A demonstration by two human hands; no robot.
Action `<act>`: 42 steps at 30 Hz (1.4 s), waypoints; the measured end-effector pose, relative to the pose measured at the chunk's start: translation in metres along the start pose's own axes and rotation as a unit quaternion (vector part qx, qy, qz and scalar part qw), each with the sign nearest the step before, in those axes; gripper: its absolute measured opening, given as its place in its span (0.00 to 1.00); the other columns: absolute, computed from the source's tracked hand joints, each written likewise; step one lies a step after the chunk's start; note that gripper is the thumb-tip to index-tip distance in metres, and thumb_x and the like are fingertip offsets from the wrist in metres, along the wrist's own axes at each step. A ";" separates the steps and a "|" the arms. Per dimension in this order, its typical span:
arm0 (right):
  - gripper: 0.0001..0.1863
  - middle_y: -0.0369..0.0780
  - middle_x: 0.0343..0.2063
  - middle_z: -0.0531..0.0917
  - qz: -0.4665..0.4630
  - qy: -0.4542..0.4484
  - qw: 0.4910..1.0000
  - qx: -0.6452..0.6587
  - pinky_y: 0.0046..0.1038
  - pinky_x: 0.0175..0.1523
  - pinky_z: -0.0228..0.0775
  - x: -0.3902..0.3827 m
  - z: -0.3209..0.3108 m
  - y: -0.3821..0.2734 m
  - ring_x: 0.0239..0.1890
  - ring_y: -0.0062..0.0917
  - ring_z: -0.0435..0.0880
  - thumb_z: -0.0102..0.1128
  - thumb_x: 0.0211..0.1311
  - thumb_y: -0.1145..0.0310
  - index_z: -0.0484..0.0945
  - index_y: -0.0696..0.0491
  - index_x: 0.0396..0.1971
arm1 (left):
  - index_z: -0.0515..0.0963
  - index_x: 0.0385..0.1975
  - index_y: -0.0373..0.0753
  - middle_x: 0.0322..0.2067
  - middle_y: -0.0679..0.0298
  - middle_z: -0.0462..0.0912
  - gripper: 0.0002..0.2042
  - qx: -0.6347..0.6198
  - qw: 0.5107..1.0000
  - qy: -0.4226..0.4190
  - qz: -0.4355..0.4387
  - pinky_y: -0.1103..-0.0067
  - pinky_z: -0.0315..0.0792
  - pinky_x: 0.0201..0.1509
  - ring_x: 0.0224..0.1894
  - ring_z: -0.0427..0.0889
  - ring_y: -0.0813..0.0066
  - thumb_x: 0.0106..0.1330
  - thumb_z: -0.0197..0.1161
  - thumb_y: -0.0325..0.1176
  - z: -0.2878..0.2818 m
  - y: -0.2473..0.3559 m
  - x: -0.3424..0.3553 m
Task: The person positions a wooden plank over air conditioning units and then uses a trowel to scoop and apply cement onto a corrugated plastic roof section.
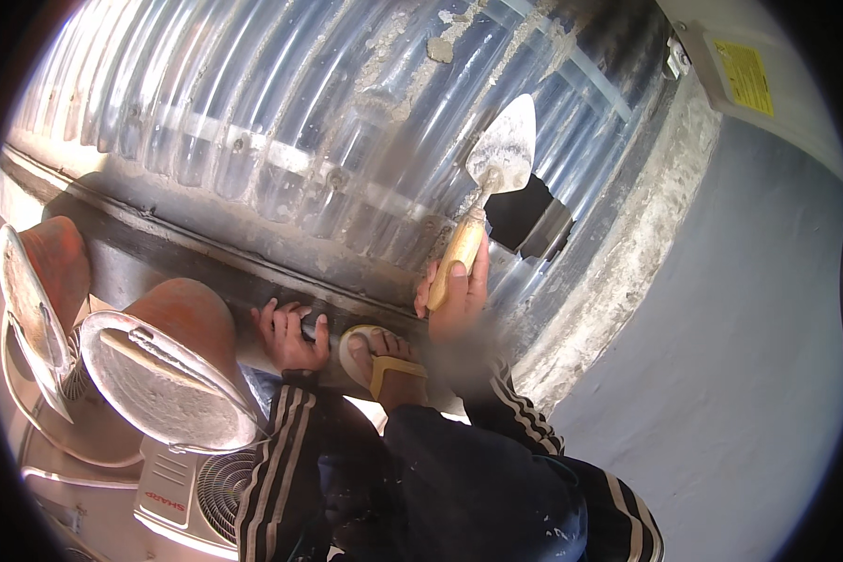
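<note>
My right hand (456,302) is closed around the wooden handle of a pointed trowel (502,155). The blade, smeared with pale mortar, points up and away over the clear corrugated roofing sheet (347,155), beside a jagged dark hole (525,217). On the dark ledge (225,290) along the sheet's near edge rests my left hand (292,339), its fingers curled over the ledge. A small dark grey shape shows between its thumb and fingers; I cannot make out what it is. My sandalled foot (389,356) stands between the two hands.
Two orange-brown buckets, one (183,318) nearer and one (58,272) farther left, are tilted with cement-crusted rims. Below them sits an air-conditioner outdoor unit (173,487). A rough mortar strip (618,234) borders the grey wall (712,300) at right. Mortar lumps (439,49) lie on the sheet.
</note>
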State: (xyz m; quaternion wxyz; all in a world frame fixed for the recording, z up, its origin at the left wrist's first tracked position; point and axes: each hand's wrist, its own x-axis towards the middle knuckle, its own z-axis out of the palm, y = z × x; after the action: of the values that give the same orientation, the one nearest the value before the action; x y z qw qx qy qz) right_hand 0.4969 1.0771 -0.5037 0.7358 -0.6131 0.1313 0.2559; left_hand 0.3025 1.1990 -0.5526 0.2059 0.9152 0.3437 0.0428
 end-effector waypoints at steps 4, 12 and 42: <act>0.31 0.40 0.25 0.73 -0.006 -0.016 1.000 -0.025 0.19 0.15 0.61 0.001 0.000 -0.013 0.14 0.18 0.68 0.43 0.71 0.63 0.46 0.52 0.69 | 0.77 0.32 0.41 0.39 0.61 0.79 0.10 0.009 1.000 -0.004 0.005 0.49 0.50 0.67 0.56 0.68 0.51 0.55 0.63 0.39 0.000 -0.003 -0.001; 0.30 0.39 0.24 0.74 -0.080 0.050 0.991 -0.095 0.21 0.12 0.61 0.106 -0.034 -0.056 0.14 0.19 0.72 0.47 0.69 0.68 0.52 0.55 0.68 | 0.77 0.31 0.40 0.40 0.61 0.79 0.11 -0.018 1.000 0.001 -0.002 0.47 0.50 0.67 0.56 0.68 0.51 0.55 0.63 0.39 0.000 0.000 -0.001; 0.20 0.41 0.22 0.73 -0.160 0.135 0.947 -0.244 0.21 0.17 0.60 0.345 -0.010 -0.171 0.16 0.23 0.71 0.56 0.62 0.63 0.71 0.58 0.50 | 0.79 0.32 0.41 0.38 0.62 0.80 0.13 -0.009 1.000 0.011 0.000 0.50 0.52 0.66 0.55 0.70 0.53 0.54 0.62 0.43 0.003 -0.001 0.001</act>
State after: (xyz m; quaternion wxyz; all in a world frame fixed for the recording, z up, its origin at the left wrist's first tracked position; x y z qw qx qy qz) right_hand 0.8785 1.1215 -0.5381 0.5700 -0.8159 0.0630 0.0737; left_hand 0.3030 1.1996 -0.5557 0.2101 0.9129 0.3455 0.0553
